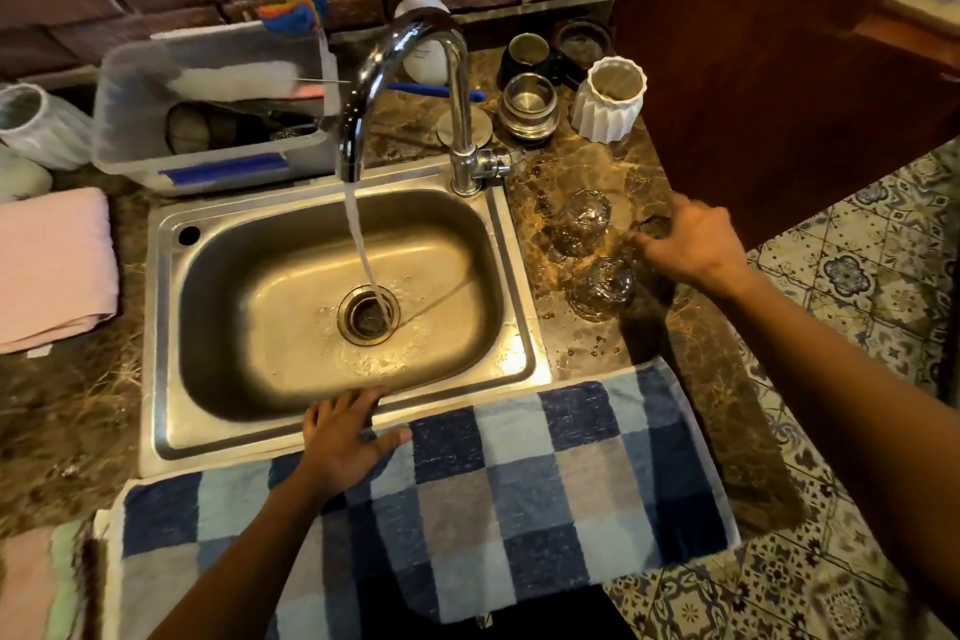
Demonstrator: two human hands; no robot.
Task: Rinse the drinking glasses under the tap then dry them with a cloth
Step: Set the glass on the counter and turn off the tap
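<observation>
Three clear drinking glasses stand on the wet marble counter right of the sink: one at the back (582,218), one nearer the front (602,288), and a third (650,225) further right. My right hand (693,242) is over that third glass, thumb and fingers curled round its top; the hand is motion-blurred. My left hand (345,437) lies flat on the sink's front rim (223,442), thumb spread onto the blue checked cloth (519,483). Water runs from the chrome tap (395,62) into the steel basin, straight onto the drain (368,314).
A plastic tub (208,120) with brushes and a strainer stands behind the sink at left, a soap pump (421,16) by the brick wall. Metal cups (527,107) and a white ribbed cup (610,99) sit at back right. A pink folded towel (52,265) lies left.
</observation>
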